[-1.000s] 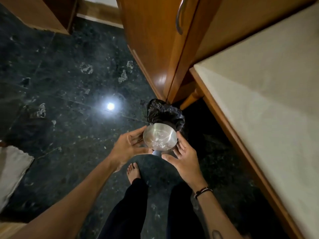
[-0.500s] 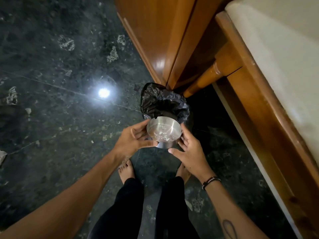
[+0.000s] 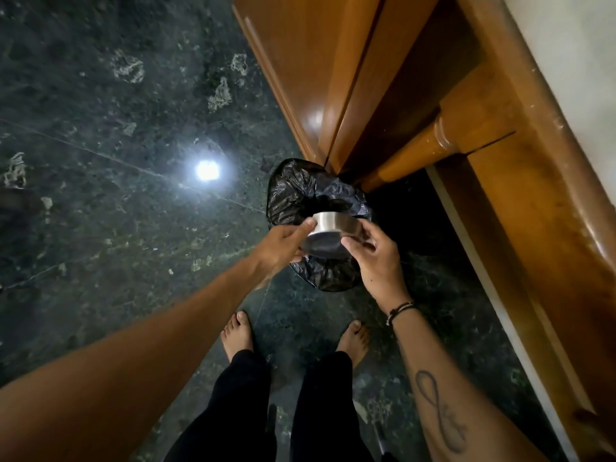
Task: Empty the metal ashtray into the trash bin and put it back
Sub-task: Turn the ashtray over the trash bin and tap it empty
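A: Over the trash bin, lined with a black bag and tucked against the wooden cabinet, the metal ashtray is tipped with its mouth turned away and down toward the bag's opening. Its flat underside faces the camera.

B: Who has it?

A: Both. The left hand is closed on the left side of the wall, thumb on the band near the rim. The right hand pinches the right side, fingertips on the base edge.

B: How will it handle?

A: I'd judge it light, rigid and smooth. Polished steel like that can slip between fingers, especially while tilted. It won't crush, so a firm pinch across the wall is safe.

B: Best place to hold?

A: Opposite sides of the cylindrical wall, as now, thumbs backing the base. Whether the contents have dropped out, I cannot tell; the inside is hidden.

B: And afterwards?

A: It has yet to go back to its place, which isn't in view.
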